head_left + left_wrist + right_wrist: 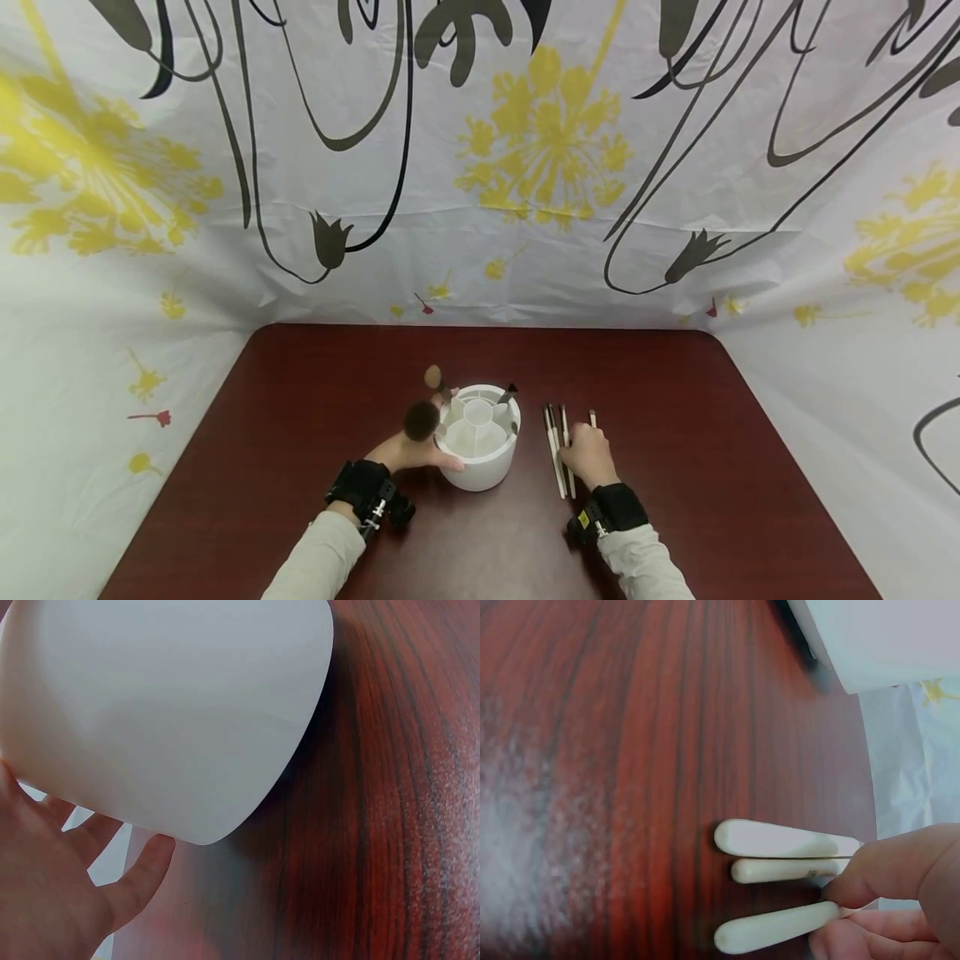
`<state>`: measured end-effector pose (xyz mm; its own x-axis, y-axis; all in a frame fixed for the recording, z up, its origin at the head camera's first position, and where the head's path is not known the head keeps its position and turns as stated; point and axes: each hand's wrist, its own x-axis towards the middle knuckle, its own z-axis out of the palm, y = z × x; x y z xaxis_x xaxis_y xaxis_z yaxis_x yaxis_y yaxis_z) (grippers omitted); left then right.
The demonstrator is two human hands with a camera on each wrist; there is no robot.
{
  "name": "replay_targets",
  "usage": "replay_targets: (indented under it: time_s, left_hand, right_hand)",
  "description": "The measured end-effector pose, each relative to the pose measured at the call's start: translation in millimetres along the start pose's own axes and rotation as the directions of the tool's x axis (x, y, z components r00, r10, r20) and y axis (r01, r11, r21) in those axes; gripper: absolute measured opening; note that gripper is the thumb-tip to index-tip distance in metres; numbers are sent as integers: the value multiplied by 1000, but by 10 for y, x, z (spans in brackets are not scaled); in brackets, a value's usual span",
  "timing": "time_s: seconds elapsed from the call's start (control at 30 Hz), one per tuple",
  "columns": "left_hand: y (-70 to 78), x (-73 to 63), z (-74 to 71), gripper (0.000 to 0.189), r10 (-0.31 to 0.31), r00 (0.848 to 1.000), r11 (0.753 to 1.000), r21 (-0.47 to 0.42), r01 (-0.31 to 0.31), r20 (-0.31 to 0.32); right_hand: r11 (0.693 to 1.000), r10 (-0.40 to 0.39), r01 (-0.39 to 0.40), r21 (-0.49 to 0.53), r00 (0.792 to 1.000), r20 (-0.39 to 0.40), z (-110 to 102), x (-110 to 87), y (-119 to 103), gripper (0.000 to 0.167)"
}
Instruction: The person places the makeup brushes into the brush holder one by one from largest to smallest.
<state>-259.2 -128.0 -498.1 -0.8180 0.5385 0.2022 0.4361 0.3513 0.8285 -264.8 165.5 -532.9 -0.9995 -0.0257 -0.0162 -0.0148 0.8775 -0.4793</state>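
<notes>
A white round brush holder (483, 473) with divided compartments stands at mid-table. My left hand (408, 451) grips its left side, thumb at the front and fingers behind. Several makeup brushes stand in it, among them a big dark fluffy one (421, 421) and a tan oval one (433, 377). White-handled makeup brushes (555, 454) lie side by side right of the holder. Over them, my right hand (588, 454) pinches one makeup brush (776, 928) between thumb and fingers; in the right wrist view, two other handles (780, 838) lie beside it. The hand hides part of the brushes.
The dark red wooden table (360, 358) has rounded far corners. A white cloth (525, 275) with yellow flowers and grey stems hangs behind it and along both sides. Both wrists wear black camera straps (363, 487).
</notes>
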Motion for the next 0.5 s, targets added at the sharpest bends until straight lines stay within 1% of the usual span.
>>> replay_targets:
  time_s: [0.1,0.2,0.3,0.4,0.5]
  left_hand:
    - [-126,2,39,107,6,1000,1000,7,-6,-6]
    - [-116,4,33,107,-7,1000,1000,-26,6,-8]
    - [11,-1,-4,105,-36,999,998,-52,36,6]
    - [169,-15,-44,101,-47,999,997,-64,48,21]
    - [280,-31,-69,98,-26,999,998,-63,28,26]
  right_hand:
    - [1000,9,-9,8,1000,-14,-21,-11,13,39]
    - [999,16,-15,30,999,-42,-62,-13,2,34]
    - [998,29,-27,48,998,-49,-106,-10,-19,28]
    - [999,29,-27,40,999,-46,-136,-14,-38,24]
    - [999,20,-19,35,999,-47,-157,-23,-55,18]
